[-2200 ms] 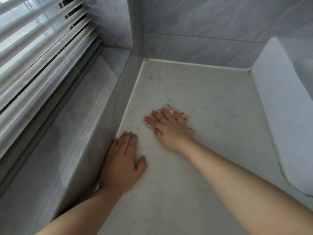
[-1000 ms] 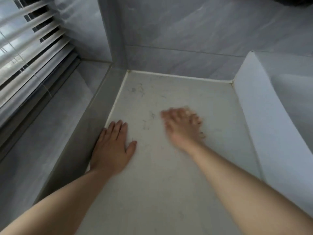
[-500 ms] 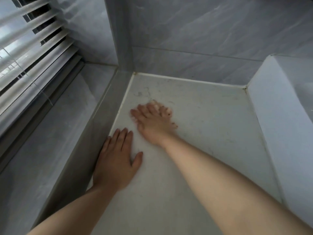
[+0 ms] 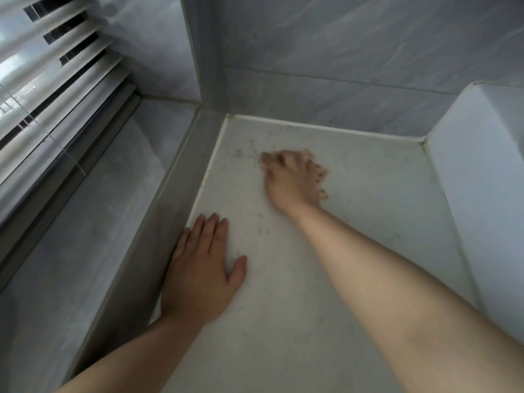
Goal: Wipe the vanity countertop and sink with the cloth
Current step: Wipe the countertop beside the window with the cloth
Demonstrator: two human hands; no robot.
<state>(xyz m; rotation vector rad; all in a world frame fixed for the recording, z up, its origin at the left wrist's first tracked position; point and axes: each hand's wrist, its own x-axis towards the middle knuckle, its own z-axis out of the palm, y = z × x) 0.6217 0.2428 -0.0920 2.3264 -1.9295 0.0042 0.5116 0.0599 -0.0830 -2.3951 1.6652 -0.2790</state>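
The vanity countertop (image 4: 283,330) is a white slab with thin dark hairs and smudges (image 4: 243,151) near its far left corner. My left hand (image 4: 201,273) lies flat, palm down, against the counter's left edge. My right hand (image 4: 293,180) is farther back, blurred by motion, with its fingers spread on the surface beside the smudges and its nails painted dark. No cloth shows under or around either hand. The white outer wall of the raised sink (image 4: 482,199) borders the counter on the right; its bowl is out of view.
A grey tiled wall (image 4: 340,66) closes the back. A raised grey rim (image 4: 158,222) runs along the counter's left side, with a marble window ledge (image 4: 85,236) beyond it. Slatted blinds (image 4: 56,80) hang above that ledge.
My right hand has swept side to side over the counter and now sits farther back, just right of the corner smudges. My left hand has stayed flat in place.
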